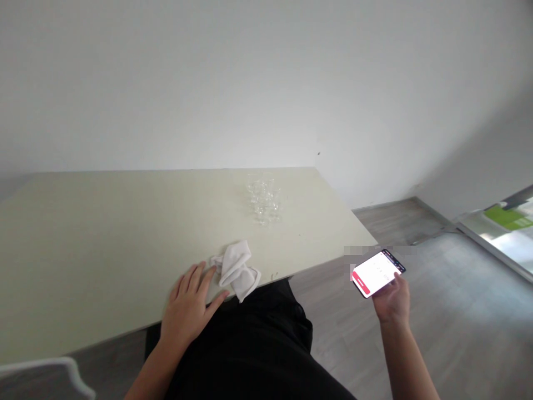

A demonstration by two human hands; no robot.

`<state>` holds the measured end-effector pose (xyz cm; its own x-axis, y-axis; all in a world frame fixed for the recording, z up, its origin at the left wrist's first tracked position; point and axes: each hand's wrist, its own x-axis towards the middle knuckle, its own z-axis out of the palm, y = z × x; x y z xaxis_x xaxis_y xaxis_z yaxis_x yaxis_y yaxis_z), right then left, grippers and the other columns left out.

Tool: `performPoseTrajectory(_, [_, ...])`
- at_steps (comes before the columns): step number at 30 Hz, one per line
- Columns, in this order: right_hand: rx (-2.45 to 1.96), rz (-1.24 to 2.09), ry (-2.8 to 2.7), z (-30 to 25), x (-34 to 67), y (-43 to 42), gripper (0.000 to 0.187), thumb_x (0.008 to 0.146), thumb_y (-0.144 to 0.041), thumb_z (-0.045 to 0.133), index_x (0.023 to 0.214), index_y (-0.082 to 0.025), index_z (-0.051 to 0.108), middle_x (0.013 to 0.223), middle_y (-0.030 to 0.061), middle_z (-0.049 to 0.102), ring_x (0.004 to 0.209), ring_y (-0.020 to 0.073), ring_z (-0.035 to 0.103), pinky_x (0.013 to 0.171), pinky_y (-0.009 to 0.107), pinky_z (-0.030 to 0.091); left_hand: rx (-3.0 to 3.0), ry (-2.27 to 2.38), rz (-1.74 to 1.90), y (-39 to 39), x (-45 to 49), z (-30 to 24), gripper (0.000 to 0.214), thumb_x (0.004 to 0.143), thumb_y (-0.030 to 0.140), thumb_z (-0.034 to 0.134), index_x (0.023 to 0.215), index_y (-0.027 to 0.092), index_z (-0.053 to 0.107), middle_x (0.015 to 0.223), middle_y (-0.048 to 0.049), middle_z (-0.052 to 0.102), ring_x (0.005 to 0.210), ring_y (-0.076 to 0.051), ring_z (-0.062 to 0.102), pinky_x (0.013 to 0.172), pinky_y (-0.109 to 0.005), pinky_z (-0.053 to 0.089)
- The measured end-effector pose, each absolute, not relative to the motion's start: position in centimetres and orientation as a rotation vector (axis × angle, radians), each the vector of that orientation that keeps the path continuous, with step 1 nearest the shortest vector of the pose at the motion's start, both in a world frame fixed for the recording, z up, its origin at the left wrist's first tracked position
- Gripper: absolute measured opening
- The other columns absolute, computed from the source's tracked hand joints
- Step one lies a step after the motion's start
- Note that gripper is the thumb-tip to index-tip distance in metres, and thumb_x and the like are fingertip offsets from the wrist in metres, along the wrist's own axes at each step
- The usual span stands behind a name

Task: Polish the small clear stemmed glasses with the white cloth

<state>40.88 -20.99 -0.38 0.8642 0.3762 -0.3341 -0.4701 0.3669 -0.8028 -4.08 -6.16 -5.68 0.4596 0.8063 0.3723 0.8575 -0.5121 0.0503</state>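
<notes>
My left hand [186, 304] lies flat on the near edge of the table, fingers spread. Just right of its fingertips is a crumpled white cloth [238, 269], partly at the table's edge; I cannot tell whether the fingers touch it. Out past the table's right side, my right hand [391, 300] grips a smartphone [378, 273] with its lit screen facing up, white with a red bar. Farther back on the table stands a cluster of clear glasses [264, 200], hard to make out one by one.
The pale table [104, 239] reaches back to a white wall [250, 83]. Grey wood-look floor [333, 316] lies to the right, with a window or glass door [508, 222] at the far right. A white curved bar [45, 362] shows at lower left.
</notes>
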Motion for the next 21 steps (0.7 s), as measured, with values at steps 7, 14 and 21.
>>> performPoseTrajectory(7, [-1.078, 0.560, 0.099, -0.55, 41.06, -20.98, 0.022, 0.082, -0.024, 0.051, 0.098, -0.021, 0.066, 0.097, -0.0013, 0.070, 0.086, 0.0139, 0.066, 0.069, 0.027, 0.055, -2.561, -1.462, -0.518, -6.12, -4.04, -5.73, 0.069, 0.086, 0.061, 0.042, 0.134, 0.012, 0.048, 0.146, -0.0192, 0.039, 0.136, -0.035, 0.033, 0.108, -0.050, 0.030])
performPoseTrajectory(14, [-1.027, 0.575, 0.060, 0.10, 40.63, -21.05, 0.024, 0.082, -0.030, 0.050, 0.100, -0.022, 0.065, 0.098, -0.0002, 0.070, 0.089, 0.0156, 0.065, 0.070, 0.030, 0.055, -2.552, -1.470, -0.507, -6.14, -4.02, -5.79, 0.069, 0.087, 0.061, 0.040, 0.135, 0.012, 0.048, 0.145, -0.0190, 0.040, 0.135, -0.035, 0.034, 0.109, -0.050, 0.029])
performPoseTrajectory(21, [-1.039, 0.570, 0.072, -0.38, 40.89, -21.15, 0.023, 0.081, -0.032, 0.050, 0.097, -0.024, 0.064, 0.098, -0.0015, 0.069, 0.087, 0.0161, 0.066, 0.068, 0.031, 0.055, -2.560, -1.468, -0.515, -6.24, -4.00, -5.64, 0.069, 0.087, 0.061, 0.040, 0.134, 0.012, 0.048, 0.145, -0.0193, 0.040, 0.136, -0.035, 0.033, 0.110, -0.050, 0.028])
